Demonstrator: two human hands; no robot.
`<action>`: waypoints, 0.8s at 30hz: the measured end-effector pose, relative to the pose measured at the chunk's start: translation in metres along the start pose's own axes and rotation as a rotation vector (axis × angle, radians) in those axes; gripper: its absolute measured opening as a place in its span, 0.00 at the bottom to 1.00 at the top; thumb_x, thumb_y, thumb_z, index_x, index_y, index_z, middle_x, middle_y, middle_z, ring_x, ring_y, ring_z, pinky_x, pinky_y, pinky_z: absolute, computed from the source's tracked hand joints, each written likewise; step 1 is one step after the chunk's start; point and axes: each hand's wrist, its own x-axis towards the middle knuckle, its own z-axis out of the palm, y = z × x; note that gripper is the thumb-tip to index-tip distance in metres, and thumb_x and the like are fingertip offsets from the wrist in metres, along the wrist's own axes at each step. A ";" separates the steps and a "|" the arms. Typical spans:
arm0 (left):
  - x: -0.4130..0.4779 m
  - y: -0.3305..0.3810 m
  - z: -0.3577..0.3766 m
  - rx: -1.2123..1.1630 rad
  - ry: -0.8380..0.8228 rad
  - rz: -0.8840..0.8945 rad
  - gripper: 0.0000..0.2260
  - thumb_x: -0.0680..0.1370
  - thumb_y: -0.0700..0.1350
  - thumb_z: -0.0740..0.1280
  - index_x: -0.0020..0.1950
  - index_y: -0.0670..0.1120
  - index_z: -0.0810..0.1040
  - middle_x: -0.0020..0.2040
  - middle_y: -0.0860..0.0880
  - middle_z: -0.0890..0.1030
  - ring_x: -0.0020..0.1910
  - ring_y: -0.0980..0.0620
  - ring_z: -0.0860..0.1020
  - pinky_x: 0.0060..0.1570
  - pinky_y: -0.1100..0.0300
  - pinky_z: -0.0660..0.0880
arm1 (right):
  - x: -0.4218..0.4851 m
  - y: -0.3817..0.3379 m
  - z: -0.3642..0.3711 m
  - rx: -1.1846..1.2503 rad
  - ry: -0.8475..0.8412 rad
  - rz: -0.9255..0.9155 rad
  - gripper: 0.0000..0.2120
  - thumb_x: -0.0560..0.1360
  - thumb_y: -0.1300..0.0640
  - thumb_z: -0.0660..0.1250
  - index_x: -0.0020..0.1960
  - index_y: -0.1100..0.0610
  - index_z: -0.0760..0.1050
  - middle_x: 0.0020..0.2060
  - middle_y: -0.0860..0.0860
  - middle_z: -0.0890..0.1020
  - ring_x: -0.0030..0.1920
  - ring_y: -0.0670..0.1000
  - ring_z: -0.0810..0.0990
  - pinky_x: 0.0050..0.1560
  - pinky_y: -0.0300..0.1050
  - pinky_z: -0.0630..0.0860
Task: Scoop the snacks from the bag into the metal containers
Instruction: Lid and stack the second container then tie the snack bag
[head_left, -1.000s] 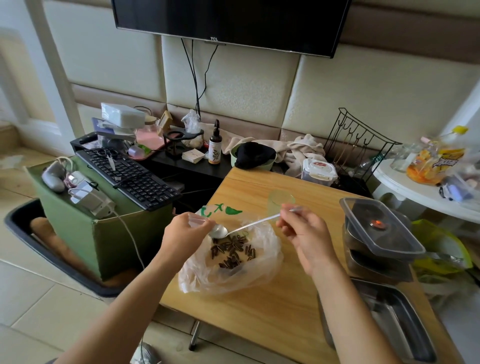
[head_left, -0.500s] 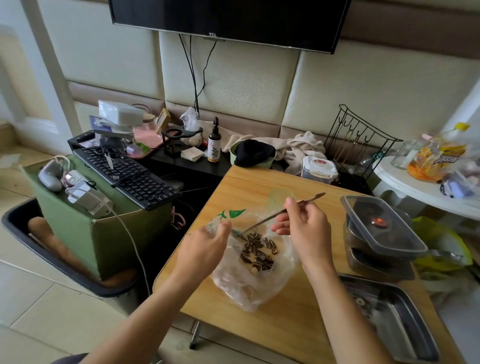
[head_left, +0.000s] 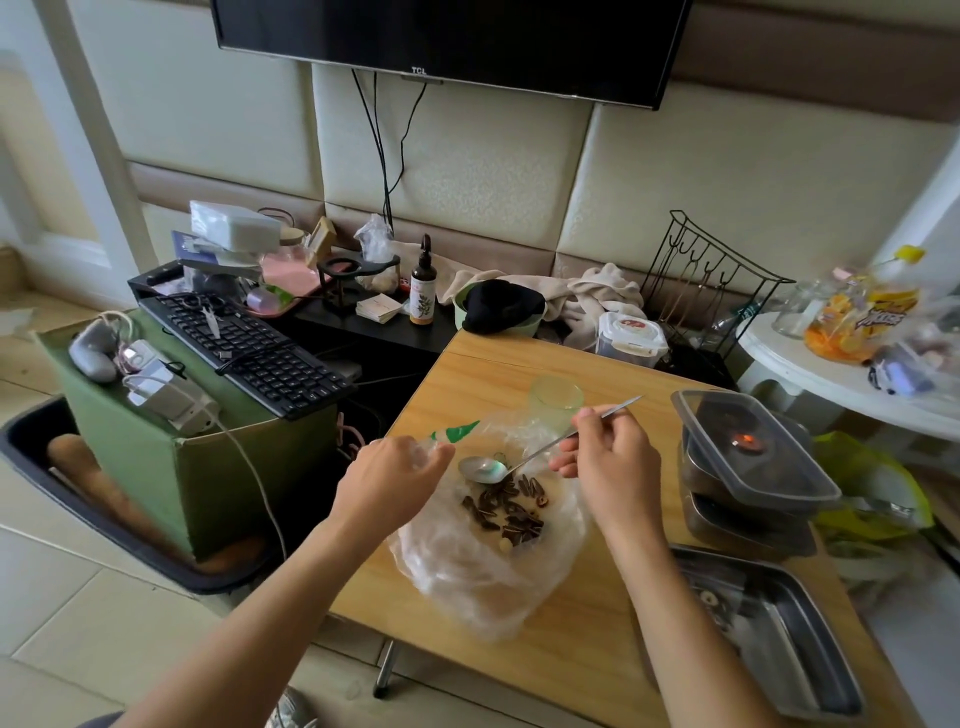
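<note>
The left hand (head_left: 395, 483) is at the left edge of the clear plastic bag (head_left: 483, 577). Its fingers pinch the plastic near the green print and hold the mouth of the bag open. The bag lies flat on the wooden table (head_left: 545, 670). In the middle of it is a small heap of snacks (head_left: 509, 512): dark striped seeds, with a few pale and reddish pieces among them.

The spoon (head_left: 483, 470) has its bowl just at the far edge of this heap, and the bowl looks empty. The right hand (head_left: 613, 467) grips the thin handle between the thumb and the curled fingers, and the end of the handle points up to the right.

I think the step in hand is to fill the spoon. To do it well, the bowl should go low and slide under the seeds toward the person. The left hand should keep the plastic tight, so that it does not fold over the spoon. Then the spoon should rise level, because few seeds remain and they roll off easily.

Behind the bag stands a pale green cup (head_left: 556, 400); I cannot tell if something is in it. To the right is a stack of metal containers (head_left: 727, 514) under a clear lid (head_left: 789, 467), and what is inside is dark and not readable. Nearest on the right, an open metal tray (head_left: 795, 654) holds only a few pieces (head_left: 709, 597).
</note>
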 end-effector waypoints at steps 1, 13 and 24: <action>-0.005 0.000 -0.003 0.004 -0.009 -0.001 0.26 0.81 0.65 0.60 0.32 0.47 0.66 0.28 0.50 0.67 0.29 0.50 0.65 0.33 0.55 0.63 | 0.000 0.000 0.000 -0.004 0.009 0.005 0.11 0.85 0.54 0.61 0.49 0.59 0.77 0.34 0.52 0.85 0.31 0.47 0.85 0.36 0.40 0.82; -0.072 0.021 -0.007 -0.376 -0.501 0.015 0.20 0.82 0.62 0.62 0.58 0.47 0.81 0.50 0.49 0.86 0.47 0.50 0.86 0.50 0.52 0.84 | -0.016 -0.015 0.031 -0.062 -0.212 -0.161 0.10 0.86 0.54 0.60 0.50 0.56 0.77 0.32 0.53 0.85 0.32 0.48 0.85 0.40 0.50 0.83; -0.017 -0.008 -0.050 -0.319 -0.057 -0.057 0.19 0.82 0.62 0.63 0.44 0.48 0.79 0.37 0.45 0.79 0.35 0.49 0.75 0.49 0.52 0.77 | 0.002 -0.007 -0.007 -0.077 0.065 -0.294 0.10 0.85 0.59 0.60 0.49 0.57 0.77 0.32 0.52 0.82 0.29 0.45 0.82 0.30 0.38 0.77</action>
